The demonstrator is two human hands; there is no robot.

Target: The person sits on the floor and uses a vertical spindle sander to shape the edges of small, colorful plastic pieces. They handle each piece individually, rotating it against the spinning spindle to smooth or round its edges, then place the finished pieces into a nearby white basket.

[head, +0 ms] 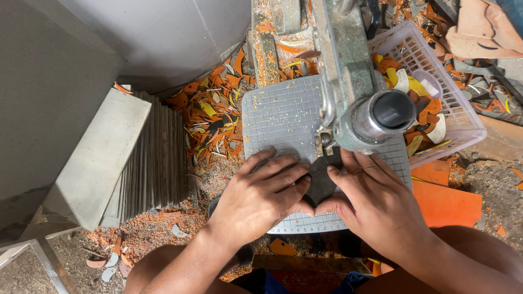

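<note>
Bright, even daylight, soft shadows, sharp focus, slight wide-angle bending at the edges.

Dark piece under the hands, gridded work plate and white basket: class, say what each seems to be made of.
Dark piece: probably leather or rubber sheet; matte black, thin, flat.
Gridded work plate: looks like grey metal or hard plastic; dull, scored in squares, dusted with shavings.
White basket: plastic, judging by its moulded lattice walls.
</note>
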